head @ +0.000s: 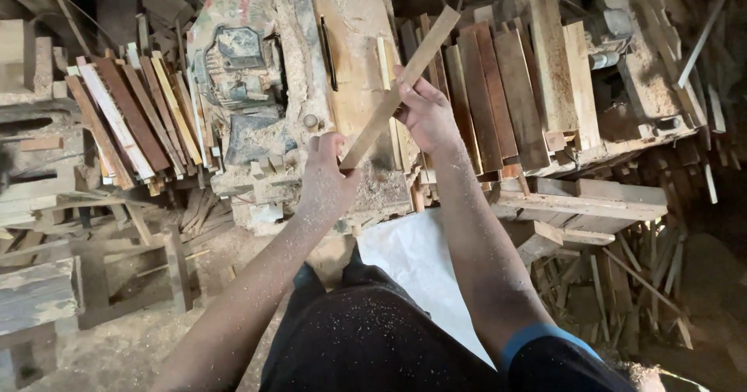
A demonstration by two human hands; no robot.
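head view shows the left hand (325,175) and right hand (424,112) each closed in a grip on a long thin pale wooden strip (401,87). it slants above the sawdust-covered saw table (354,18), between stacks of reddish-brown wooden slats (498,88).

left hand (325,175) clenched, right hand (424,112) gripping

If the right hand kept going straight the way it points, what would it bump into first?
Probably the sawdust-covered saw table, just beyond the right hand that grips the wooden strip. Depth is hard to judge, so it might pass above.
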